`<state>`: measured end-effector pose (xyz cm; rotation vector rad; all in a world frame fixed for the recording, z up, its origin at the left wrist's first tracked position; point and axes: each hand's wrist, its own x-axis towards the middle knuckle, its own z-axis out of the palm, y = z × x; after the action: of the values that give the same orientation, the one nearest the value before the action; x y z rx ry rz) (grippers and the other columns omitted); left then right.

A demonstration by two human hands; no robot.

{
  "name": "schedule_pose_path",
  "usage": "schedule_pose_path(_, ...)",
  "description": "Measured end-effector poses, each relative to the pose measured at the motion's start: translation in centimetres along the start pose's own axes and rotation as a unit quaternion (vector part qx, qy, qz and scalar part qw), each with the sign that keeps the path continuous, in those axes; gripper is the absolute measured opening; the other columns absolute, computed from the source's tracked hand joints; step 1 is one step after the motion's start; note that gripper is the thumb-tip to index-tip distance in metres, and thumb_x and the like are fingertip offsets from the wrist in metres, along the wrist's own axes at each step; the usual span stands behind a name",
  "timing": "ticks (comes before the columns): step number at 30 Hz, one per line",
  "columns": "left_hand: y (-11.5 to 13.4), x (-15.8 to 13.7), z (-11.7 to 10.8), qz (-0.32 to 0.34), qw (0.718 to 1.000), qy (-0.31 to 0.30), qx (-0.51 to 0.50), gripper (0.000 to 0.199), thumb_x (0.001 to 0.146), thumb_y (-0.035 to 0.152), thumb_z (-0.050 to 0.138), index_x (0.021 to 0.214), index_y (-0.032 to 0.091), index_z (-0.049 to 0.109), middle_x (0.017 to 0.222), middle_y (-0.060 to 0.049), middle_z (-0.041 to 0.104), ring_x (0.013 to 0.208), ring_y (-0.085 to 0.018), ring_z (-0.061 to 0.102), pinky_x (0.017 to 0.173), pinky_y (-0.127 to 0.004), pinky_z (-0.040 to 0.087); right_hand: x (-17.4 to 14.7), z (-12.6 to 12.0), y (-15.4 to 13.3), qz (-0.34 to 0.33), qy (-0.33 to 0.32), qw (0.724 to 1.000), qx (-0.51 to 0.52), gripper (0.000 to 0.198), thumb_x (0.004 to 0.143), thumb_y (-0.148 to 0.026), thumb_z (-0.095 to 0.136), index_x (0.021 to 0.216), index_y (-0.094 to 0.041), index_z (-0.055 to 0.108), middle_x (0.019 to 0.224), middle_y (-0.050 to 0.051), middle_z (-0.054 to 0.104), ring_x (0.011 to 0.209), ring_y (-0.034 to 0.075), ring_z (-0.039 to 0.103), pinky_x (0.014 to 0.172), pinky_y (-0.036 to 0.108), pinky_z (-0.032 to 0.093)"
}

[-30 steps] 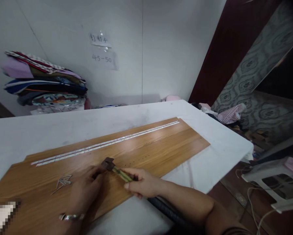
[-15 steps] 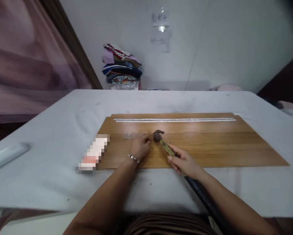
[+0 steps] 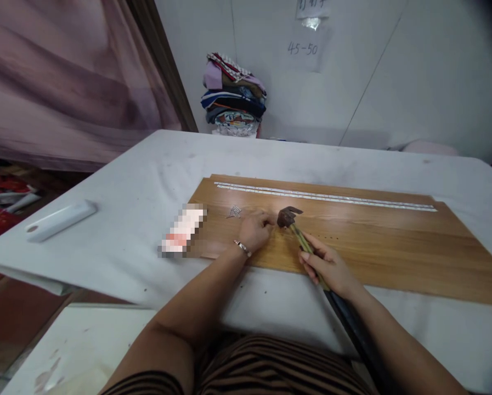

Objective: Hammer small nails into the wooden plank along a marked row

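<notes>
My right hand is wrapped round the handle of a claw hammer. The hammer's rusty head is low over the wooden board, close beside the fingertips of my left hand. My left hand rests on the board with its fingers drawn together in a pinch; whatever is between them is too small to make out. Left of that hand lies a small heap of nails. A short row of dark dots runs along the board to the right of the hammer head.
Two white marked strips lie along the board's far side. A pixelated object overlaps the board's left edge. Farther left, a white long-handled object lies on the white table. Folded cloths are stacked beyond the table, by the wall.
The view has turned and tilted, so the board and both hands appear further right and higher. The hammer head stays beside my left fingertips, and both hands keep their grips.
</notes>
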<state>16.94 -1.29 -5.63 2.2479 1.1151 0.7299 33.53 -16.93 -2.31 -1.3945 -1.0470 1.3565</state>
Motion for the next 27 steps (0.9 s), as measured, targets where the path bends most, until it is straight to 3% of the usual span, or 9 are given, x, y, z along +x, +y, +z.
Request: schedule_pose_path(27, -0.16, 0.05, 0.24, 0.001, 1.000, -0.002, -0.013, 0.020, 0.072, 0.005, 0.056, 0.073, 0.018, 0.070, 0.079, -0.003, 0.068, 0.080, -0.017, 0.062, 0.078, -0.030, 0.048, -0.07, -0.11, 0.02, 0.003, 0.008, 1.000, 0.008, 0.077, 0.084, -0.037, 0.061, 0.153, -0.012, 0.038, 0.059, -0.006, 0.052, 0.042, 0.009, 0.040, 0.040, 0.023, 0.033)
